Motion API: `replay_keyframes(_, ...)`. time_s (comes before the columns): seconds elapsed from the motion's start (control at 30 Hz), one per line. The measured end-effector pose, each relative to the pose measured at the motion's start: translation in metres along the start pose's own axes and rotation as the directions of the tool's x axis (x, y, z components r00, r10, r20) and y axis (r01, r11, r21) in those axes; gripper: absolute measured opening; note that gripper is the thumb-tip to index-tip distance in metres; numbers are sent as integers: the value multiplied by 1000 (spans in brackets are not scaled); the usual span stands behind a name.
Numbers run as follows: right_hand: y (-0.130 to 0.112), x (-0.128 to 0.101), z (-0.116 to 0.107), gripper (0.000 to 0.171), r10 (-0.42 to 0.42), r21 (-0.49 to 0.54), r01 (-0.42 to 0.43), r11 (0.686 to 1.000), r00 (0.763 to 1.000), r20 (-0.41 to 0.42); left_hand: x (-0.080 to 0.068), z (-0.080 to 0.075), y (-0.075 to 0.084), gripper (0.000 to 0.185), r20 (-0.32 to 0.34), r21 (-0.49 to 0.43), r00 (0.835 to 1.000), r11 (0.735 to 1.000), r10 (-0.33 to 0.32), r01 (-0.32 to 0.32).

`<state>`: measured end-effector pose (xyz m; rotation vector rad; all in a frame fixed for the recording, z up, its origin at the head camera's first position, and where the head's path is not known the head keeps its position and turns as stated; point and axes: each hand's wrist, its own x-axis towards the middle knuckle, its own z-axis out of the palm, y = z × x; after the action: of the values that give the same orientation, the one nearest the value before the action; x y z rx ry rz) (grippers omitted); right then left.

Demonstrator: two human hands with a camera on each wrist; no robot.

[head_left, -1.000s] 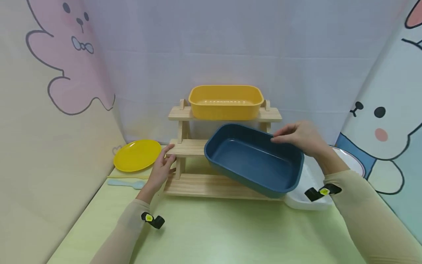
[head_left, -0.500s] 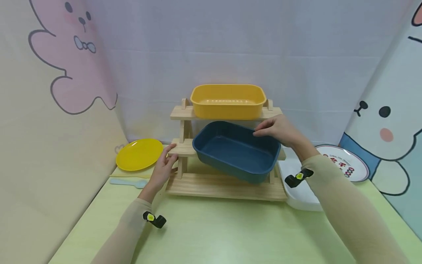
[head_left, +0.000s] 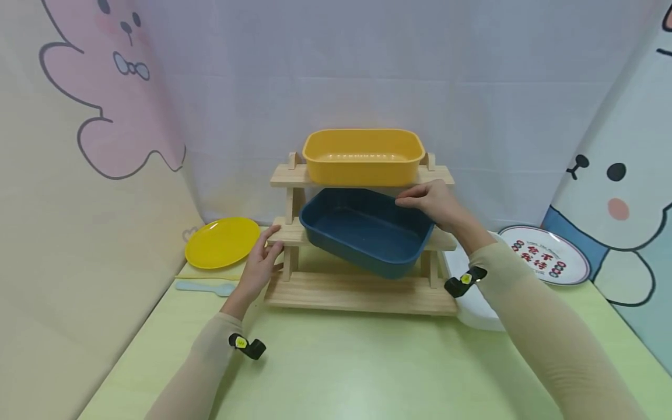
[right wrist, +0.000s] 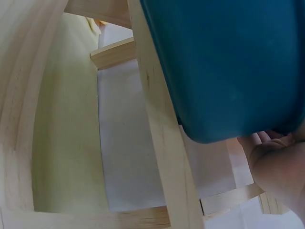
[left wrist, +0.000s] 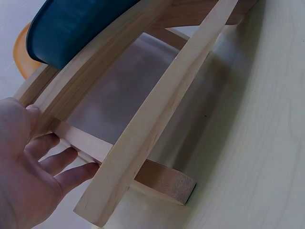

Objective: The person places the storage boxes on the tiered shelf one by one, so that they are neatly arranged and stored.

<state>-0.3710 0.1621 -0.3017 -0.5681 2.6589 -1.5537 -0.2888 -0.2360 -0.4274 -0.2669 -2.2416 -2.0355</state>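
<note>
A dark blue rectangular basin (head_left: 367,233) sits askew at the middle tier of a three-tier wooden rack (head_left: 362,291), its near right corner jutting past the board's front. My right hand (head_left: 438,204) pinches the basin's back rim toward the right; in the right wrist view the fingers are partly hidden behind the blue basin (right wrist: 228,67). At the rack's left end, my left hand (head_left: 259,265) grips the middle board. The left wrist view has that hand (left wrist: 28,171) with its thumb at the board and its fingers by the side support.
A yellow rectangular basin (head_left: 364,169) stands on the top tier. Left of the rack lie a yellow plate (head_left: 223,243) and a light blue utensil (head_left: 205,287). To the right are a white container (head_left: 480,309), partly behind the right arm, and a white plate with red characters (head_left: 546,255).
My right hand has carried the blue basin left and back, from in front of the rack's right side onto the middle tier. The left hand has kept its hold on the rack.
</note>
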Motion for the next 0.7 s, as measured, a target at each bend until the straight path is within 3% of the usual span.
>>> replay_keyframes(0.13,4,0,0,35,-22,144,19,989,1000,18,2,-1,-6,51,-6,11,1000,1000,14,-14)
replay_keyframes(0.23,7,-6,-4,38,-73,272,60,960,997,37,2,-1,-9,52,-9,18,1000,1000,21,-21)
replay_keyframes(0.33,8,-18,-10,37,-111,308,107,945,994,-5,2,0,-10,52,-12,27,1000,999,21,-20)
replay_keyframes(0.4,7,-30,-14,38,-124,244,134,960,991,-59,2,0,-10,52,-13,34,1000,999,21,-21)
replay_keyframes(0.5,4,-50,-16,38,-171,62,182,981,973,-154,1,-1,-9,52,-17,41,1000,999,22,-21)
replay_keyframes(0.6,1,-74,-10,36,-250,-68,241,968,944,-215,1,-1,-8,51,-16,46,1000,999,17,-17)
replay_keyframes(0.7,-1,-95,1,37,-305,-94,291,952,923,-235,1,0,-9,51,-12,42,1000,999,18,-17)
